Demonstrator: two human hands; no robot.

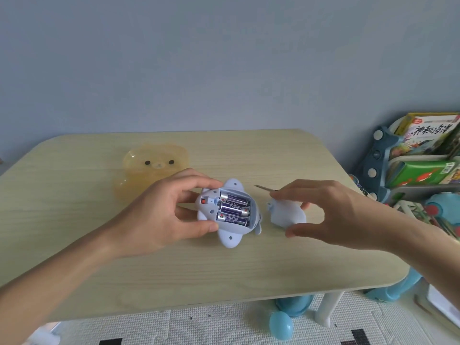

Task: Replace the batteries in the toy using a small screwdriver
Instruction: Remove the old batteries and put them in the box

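The light blue toy (227,215) lies belly-up at the table's middle, and my left hand (171,210) grips it between thumb and fingers. Its battery bay is uncovered and holds three purple batteries (234,207) side by side. The loose light blue cover (286,212) lies on the table just right of the toy. My right hand (323,212) arches over the cover, thumb spread wide from the fingers. The screwdriver's thin metal shaft (262,188) pokes out leftward from under that hand's fingertips. Its handle is hidden, so I cannot tell whether the hand holds it.
A translucent yellow bear-shaped box (151,170) sits at the back left of the wooden table (224,275). A shelf with books (423,155) and toys stands to the right. On the foam floor mat below lies a blue ball (281,324).
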